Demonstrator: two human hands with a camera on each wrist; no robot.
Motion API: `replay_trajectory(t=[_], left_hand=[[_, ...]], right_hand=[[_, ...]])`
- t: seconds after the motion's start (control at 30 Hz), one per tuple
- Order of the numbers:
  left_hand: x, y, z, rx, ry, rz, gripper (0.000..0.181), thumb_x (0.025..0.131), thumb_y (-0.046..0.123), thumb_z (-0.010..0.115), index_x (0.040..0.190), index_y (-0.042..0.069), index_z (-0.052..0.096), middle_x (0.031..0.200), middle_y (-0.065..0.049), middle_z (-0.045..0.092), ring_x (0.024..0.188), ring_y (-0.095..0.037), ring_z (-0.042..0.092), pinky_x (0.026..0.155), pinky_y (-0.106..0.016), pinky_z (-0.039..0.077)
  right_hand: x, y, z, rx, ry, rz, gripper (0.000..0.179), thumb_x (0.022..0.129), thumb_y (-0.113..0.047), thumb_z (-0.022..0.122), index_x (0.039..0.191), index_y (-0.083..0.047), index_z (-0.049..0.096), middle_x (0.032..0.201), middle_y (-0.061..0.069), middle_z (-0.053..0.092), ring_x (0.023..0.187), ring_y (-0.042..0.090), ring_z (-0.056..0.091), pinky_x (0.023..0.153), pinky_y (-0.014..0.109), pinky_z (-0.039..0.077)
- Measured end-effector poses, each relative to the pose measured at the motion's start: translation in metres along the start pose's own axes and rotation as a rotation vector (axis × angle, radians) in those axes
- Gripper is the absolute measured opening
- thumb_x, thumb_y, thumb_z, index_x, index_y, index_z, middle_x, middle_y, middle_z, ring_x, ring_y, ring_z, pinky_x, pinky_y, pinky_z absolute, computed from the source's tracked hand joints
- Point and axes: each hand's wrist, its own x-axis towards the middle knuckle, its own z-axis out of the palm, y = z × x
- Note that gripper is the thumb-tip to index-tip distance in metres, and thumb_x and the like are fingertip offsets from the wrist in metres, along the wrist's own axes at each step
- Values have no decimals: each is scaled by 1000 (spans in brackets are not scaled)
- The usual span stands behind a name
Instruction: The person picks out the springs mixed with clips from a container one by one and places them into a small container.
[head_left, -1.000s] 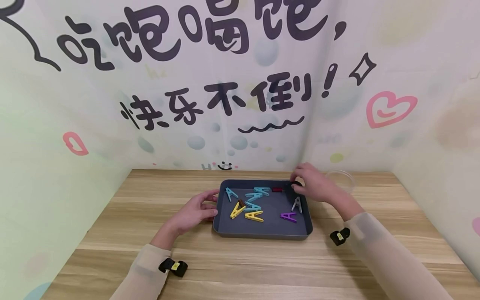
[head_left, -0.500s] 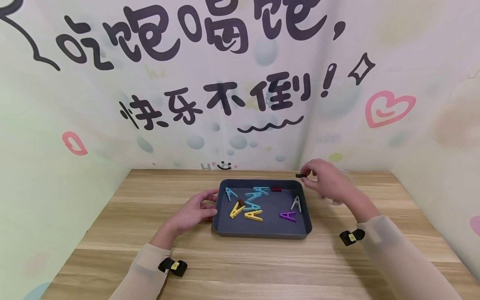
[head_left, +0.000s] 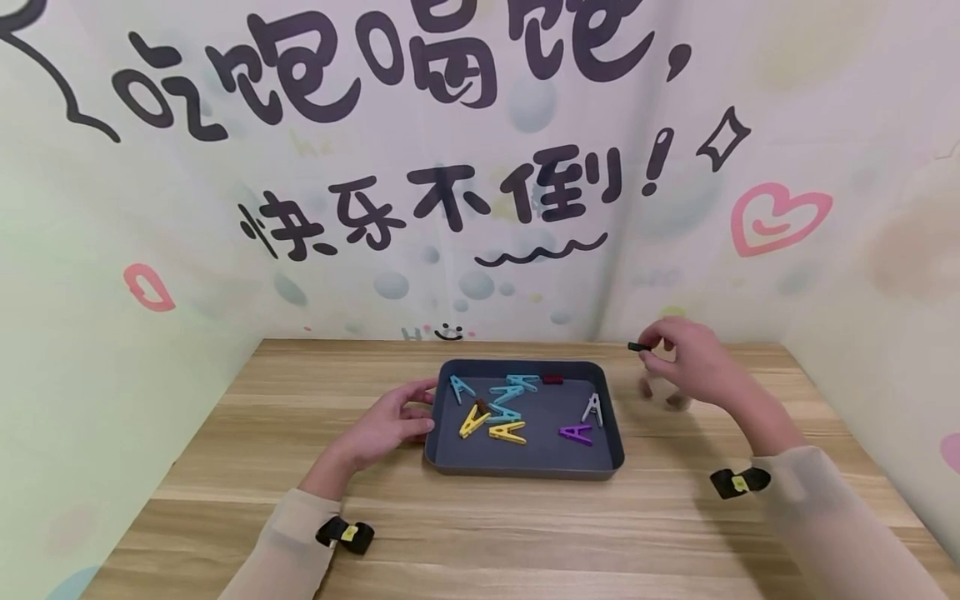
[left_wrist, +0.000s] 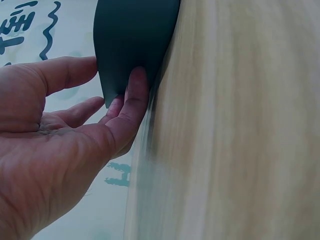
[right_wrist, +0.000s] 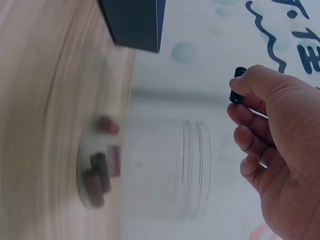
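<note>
My left hand (head_left: 389,421) rests its fingertips against the outer left wall of a dark grey tray (head_left: 517,458), fingers loosely bent. In the left wrist view, thumb and fingers touch the tray's corner from outside. My right hand (head_left: 693,360) pinches a small black cylinder (right_wrist: 237,86) between thumb and forefinger, raised beyond the tray's right side. Close to that hand stands a clear jar (right_wrist: 155,170), holding several reddish and brown pieces at its bottom. Inside the tray lie a dark red cylinder (head_left: 552,379) and a brown piece (head_left: 482,405), partly covered by a yellow clothespin (head_left: 472,421).
Several blue clothespins (head_left: 505,413), another yellow clothespin (head_left: 508,432), a purple clothespin (head_left: 576,434) and a grey clothespin (head_left: 594,409) lie in the tray. The wooden table (head_left: 480,533) meets a printed wall (head_left: 360,308) behind the tray.
My right hand has lifted the black cylinder out of the tray's back right corner and carried it rightward, over towards the jar. The left hand and tray have stayed put.
</note>
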Motion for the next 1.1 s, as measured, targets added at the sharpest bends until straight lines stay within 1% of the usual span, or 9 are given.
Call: replay_trajectory(t=[0.23, 0.33, 0.5, 0.6, 0.67, 0.77, 0.87, 1.0, 1.1], left_hand=[[-1, 1, 0, 7, 1, -6, 66, 104, -6, 57, 165, -2, 30, 149, -31, 44, 127, -42, 60, 97, -43, 60], [-2, 1, 0, 4, -6, 1, 66, 104, -6, 57, 165, -3, 29, 149, -32, 44, 127, -43, 60, 97, -44, 60], [-2, 0, 0, 7, -8, 8, 66, 104, -6, 56, 164, -4, 29, 150, -33, 42, 129, -44, 59, 97, -45, 59], [-1, 0, 0, 5, -9, 9, 66, 105, -6, 56, 165, -3, 29, 150, -33, 42, 129, -44, 59, 97, -45, 59], [-1, 0, 0, -1, -10, 7, 66, 104, -6, 56, 165, -3, 29, 150, -33, 42, 128, -44, 59, 98, -46, 59], [-1, 0, 0, -9, -11, 2, 66, 105, -6, 56, 165, -3, 29, 150, -32, 42, 128, -43, 59, 98, -46, 59], [-1, -1, 0, -11, -10, -2, 66, 105, -5, 57, 165, -2, 29, 150, -32, 43, 127, -42, 60, 98, -46, 59], [-1, -1, 0, -9, -7, -4, 66, 105, -5, 57, 165, -2, 29, 150, -32, 43, 126, -41, 60, 98, -46, 59], [-1, -1, 0, -9, -4, -3, 66, 105, -5, 57, 165, -2, 30, 150, -32, 43, 126, -41, 60, 98, -46, 59]], right_hand=[[-11, 16, -9, -41, 52, -9, 9, 90, -1, 78, 96, -6, 75, 90, 3, 67, 79, 22, 55, 69, 39, 48], [-16, 23, -10, -47, 67, -4, 9, 89, 0, 79, 97, -4, 76, 92, 5, 67, 80, 24, 57, 69, 41, 49], [-24, 33, -11, -35, 70, 35, 8, 90, -2, 79, 98, -1, 76, 100, 13, 66, 93, 33, 59, 76, 50, 50], [-29, 38, -11, -26, 60, 75, 8, 91, -5, 79, 98, 0, 76, 105, 18, 64, 102, 41, 55, 83, 56, 48], [-31, 40, -10, -21, 51, 99, 12, 93, -7, 78, 102, 1, 75, 110, 22, 63, 106, 45, 52, 85, 60, 45], [-32, 42, -9, -32, 43, 122, 23, 95, -11, 78, 110, 4, 73, 116, 25, 61, 109, 46, 50, 87, 62, 45], [-31, 40, -8, -42, 54, 116, 31, 94, -13, 79, 118, 5, 70, 119, 25, 62, 110, 45, 52, 87, 62, 46], [-24, 32, -6, -41, 68, 88, 33, 94, -13, 80, 121, 3, 69, 118, 23, 65, 110, 44, 54, 88, 62, 48], [-17, 23, -5, -25, 54, 78, 33, 94, -13, 79, 121, 2, 69, 118, 22, 65, 111, 43, 54, 91, 61, 48]])
